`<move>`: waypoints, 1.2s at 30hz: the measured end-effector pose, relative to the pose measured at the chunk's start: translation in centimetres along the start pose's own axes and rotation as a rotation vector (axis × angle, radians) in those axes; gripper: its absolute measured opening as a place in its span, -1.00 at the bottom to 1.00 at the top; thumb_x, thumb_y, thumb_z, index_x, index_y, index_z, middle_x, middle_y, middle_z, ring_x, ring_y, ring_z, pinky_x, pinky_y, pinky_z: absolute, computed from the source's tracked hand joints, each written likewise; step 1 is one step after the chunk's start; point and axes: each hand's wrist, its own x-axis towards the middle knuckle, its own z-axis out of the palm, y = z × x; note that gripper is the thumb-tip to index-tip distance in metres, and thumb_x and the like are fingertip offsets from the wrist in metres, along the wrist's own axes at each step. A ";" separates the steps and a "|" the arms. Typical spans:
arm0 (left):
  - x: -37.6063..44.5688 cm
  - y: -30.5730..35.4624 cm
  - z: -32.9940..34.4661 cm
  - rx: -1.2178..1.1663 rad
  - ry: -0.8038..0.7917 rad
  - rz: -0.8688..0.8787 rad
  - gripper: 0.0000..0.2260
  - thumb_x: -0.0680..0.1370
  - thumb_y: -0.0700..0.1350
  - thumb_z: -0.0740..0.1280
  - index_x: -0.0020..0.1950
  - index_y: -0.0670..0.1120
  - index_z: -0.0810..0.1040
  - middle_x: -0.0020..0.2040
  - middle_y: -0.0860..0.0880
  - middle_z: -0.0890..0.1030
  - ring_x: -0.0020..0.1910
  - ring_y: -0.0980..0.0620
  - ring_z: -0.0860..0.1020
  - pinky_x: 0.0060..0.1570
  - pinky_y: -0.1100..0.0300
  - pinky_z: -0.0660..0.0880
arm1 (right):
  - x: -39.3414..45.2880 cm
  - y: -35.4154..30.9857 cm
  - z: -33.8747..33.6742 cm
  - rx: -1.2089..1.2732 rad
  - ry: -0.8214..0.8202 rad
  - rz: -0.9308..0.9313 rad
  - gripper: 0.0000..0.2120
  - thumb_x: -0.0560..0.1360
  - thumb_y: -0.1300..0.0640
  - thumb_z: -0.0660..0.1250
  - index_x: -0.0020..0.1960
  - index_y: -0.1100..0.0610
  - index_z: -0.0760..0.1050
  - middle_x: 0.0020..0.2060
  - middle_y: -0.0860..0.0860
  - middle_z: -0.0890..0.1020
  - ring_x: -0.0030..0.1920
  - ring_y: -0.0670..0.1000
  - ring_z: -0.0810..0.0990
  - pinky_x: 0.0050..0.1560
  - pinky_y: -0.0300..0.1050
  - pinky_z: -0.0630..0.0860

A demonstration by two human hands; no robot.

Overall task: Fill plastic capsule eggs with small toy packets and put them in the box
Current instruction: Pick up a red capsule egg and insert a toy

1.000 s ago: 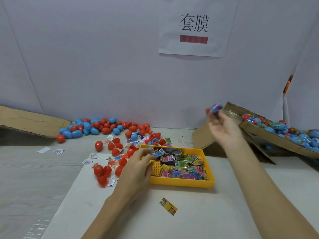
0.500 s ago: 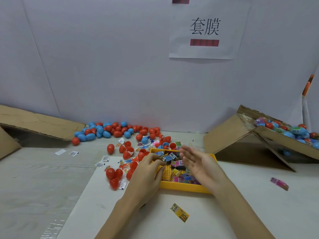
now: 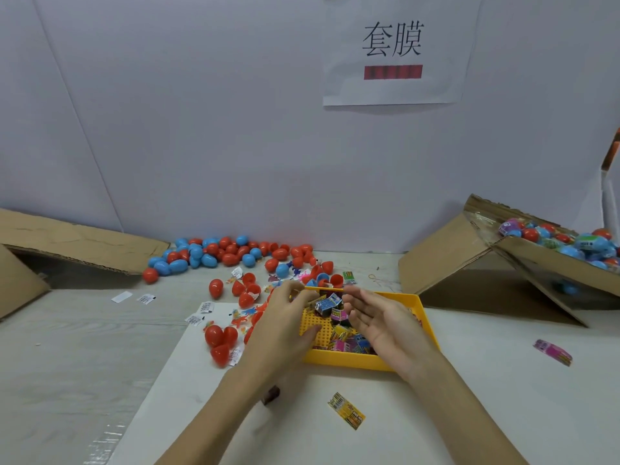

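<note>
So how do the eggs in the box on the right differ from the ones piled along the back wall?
The eggs in the box lie in a tilted cardboard box; the pile by the wall lies loose on the table. Several boxed eggs show printed, multicoloured wrap, while the wall eggs are plain red or blue. The wall pile trails into open halves nearer the tray; the boxed ones look closed. Both groups are red and blue.

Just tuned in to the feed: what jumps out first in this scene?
Both hands meet over the yellow tray of bright toy packets at centre: the left hand reaches in with curled fingers, the right hand is held open, palm up. Behind them a heap of red and blue capsule eggs lines the wall, and a tilted cardboard box of filled eggs sits at far right.
</note>
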 end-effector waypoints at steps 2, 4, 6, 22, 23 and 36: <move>1.4 -1.2 -0.7 -0.053 0.071 -0.112 -0.64 0.61 0.05 0.39 0.38 -0.03 0.53 0.32 0.02 0.44 0.30 0.10 0.39 0.20 0.29 0.36 | 0.1 0.0 -0.1 0.007 0.000 0.002 -0.77 0.66 0.25 0.27 0.12 0.33 0.68 -0.04 0.21 0.74 -0.12 0.03 0.75 -0.18 -0.20 0.67; 3.0 -3.4 -1.7 -0.003 0.149 -0.260 -0.68 0.66 0.01 0.31 0.37 -0.09 0.54 0.32 -0.04 0.46 0.30 0.00 0.42 0.24 0.17 0.41 | 0.2 0.0 -0.1 0.009 0.004 0.005 -0.77 0.66 0.25 0.28 0.13 0.33 0.68 -0.05 0.20 0.74 -0.13 0.03 0.75 -0.19 -0.21 0.67; 4.3 -6.4 -2.8 0.152 0.169 -0.408 -0.70 0.69 -0.06 0.23 0.37 -0.14 0.53 0.33 -0.14 0.48 0.27 -0.14 0.45 0.26 0.01 0.44 | 0.3 0.1 -0.1 -0.001 0.009 0.004 -0.77 0.66 0.24 0.28 0.12 0.33 0.68 -0.07 0.19 0.74 -0.15 0.02 0.75 -0.21 -0.21 0.67; 2.4 -4.9 -2.8 -0.130 0.237 -0.433 -0.82 0.58 -0.27 0.38 0.17 -0.11 0.56 0.07 -0.03 0.59 0.02 0.06 0.58 0.03 0.18 0.55 | 0.3 0.4 0.0 -0.126 0.004 -0.036 -0.76 0.68 0.22 0.27 0.12 0.30 0.69 -0.06 0.19 0.74 -0.13 0.03 0.75 -0.18 -0.20 0.67; 2.1 -3.5 -2.3 -0.206 0.246 -0.380 -0.81 0.58 -0.24 0.39 0.18 -0.09 0.59 0.09 0.00 0.58 0.01 0.15 0.58 0.05 0.25 0.56 | 0.2 0.4 0.1 -0.144 0.002 -0.045 -0.76 0.68 0.22 0.27 0.13 0.30 0.69 -0.06 0.19 0.74 -0.12 0.04 0.75 -0.17 -0.20 0.67; -1.1 2.2 0.5 -0.309 0.180 0.006 -0.68 0.54 -0.19 0.49 0.29 -0.11 0.60 0.17 -0.01 0.62 0.14 0.08 0.54 0.14 0.26 0.52 | -0.7 1.5 0.9 -0.717 -0.059 -0.245 -0.78 0.53 0.13 0.51 0.17 0.04 0.68 -0.04 -0.01 0.77 0.02 -0.02 0.75 -0.02 -0.16 0.68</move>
